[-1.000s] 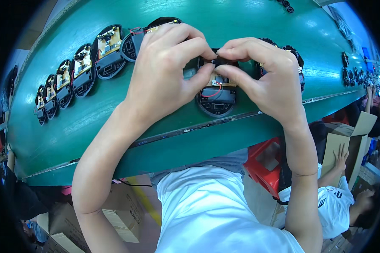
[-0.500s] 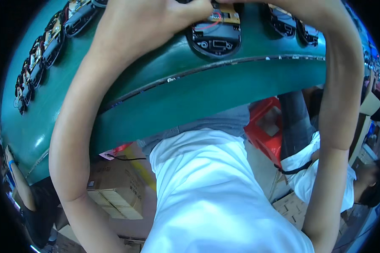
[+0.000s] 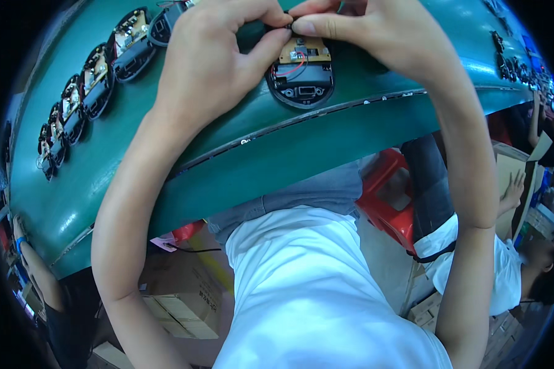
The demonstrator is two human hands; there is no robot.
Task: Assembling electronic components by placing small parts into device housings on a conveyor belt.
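In front of me lies an open black oval device housing, showing a tan circuit board, red and black wires and a dark grey compartment. My left hand reaches its far end with thumb and index finger pinched together. My right hand meets it there, thumb and fingers pinched too. Their fingertips nearly touch over the housing's top edge. Whatever small part they grip is too hidden to name. The housing rests on the green tabletop near its front edge.
Several similar open housings stand in a curved row at the left. Dark small parts lie far right on the green table. A red stool, cardboard box and co-workers at both sides are nearby.
The view has shifted, bringing my fingertips and more of the housing into sight. My right forearm has moved left in the picture; two housings seen beside it earlier no longer show.
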